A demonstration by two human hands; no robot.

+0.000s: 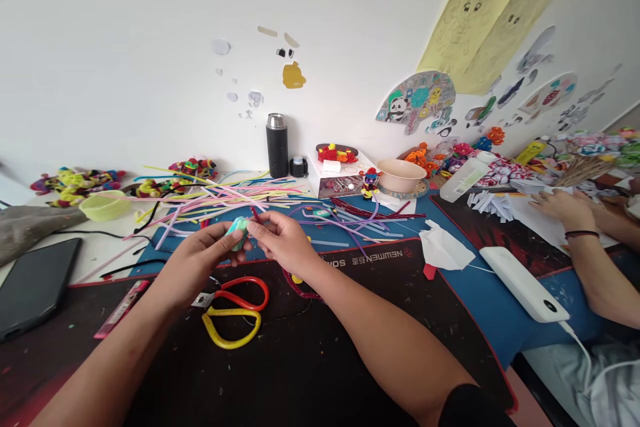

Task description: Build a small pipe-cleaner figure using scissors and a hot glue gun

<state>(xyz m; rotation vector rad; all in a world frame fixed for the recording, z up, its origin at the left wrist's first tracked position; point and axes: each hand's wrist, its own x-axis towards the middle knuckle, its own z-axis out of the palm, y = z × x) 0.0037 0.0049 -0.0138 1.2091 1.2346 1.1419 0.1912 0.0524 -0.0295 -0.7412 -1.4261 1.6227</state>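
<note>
My left hand [203, 253] is closed on a small mint-green soft piece [239, 225], whose exact kind I cannot make out. The fingertips of my right hand [287, 243] pinch together at the right edge of the same piece. A short dark red fuzzy end [255, 213] sticks up beside the right fingers. Under my hands, scissors [231, 345] with one red and one yellow handle lie on the black mat [280, 380]. A dark red fuzzy stem [300, 292] with a yellow bit is partly hidden behind my right forearm.
Behind my hands lie many coloured pipe cleaners [230, 195]. A black thermos [277, 147], a white box [320, 180] and a beige bowl [400, 177] stand near the wall. Left is a phone [40, 287]; right are a power bank [523, 283] and another person's hands [563, 210] over paper.
</note>
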